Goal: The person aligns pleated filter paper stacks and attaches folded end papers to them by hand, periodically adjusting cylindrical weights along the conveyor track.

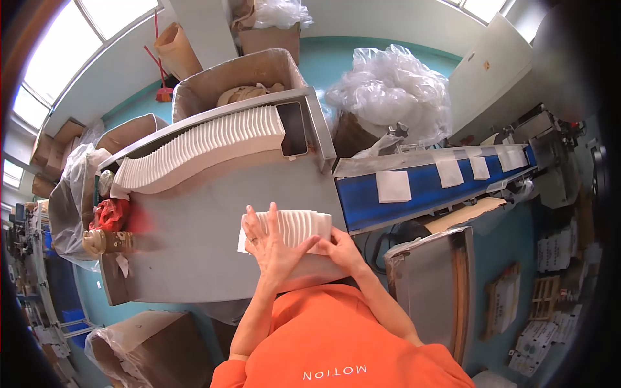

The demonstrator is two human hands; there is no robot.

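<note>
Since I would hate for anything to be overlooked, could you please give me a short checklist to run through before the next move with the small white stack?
1. Left hand on the small white stack: ok, spread fingers lie over its left part.
2. Right hand at the stack's right end: ok.
3. Stack fully squared up: cannot tell, the hands cover part of it.
4. Long white row apart from the stack: ok, it runs along the far side of the table.
5. Blue belt free of white pieces: not ok, several lie on it.
6. Belt stopped: cannot tell.
</note>
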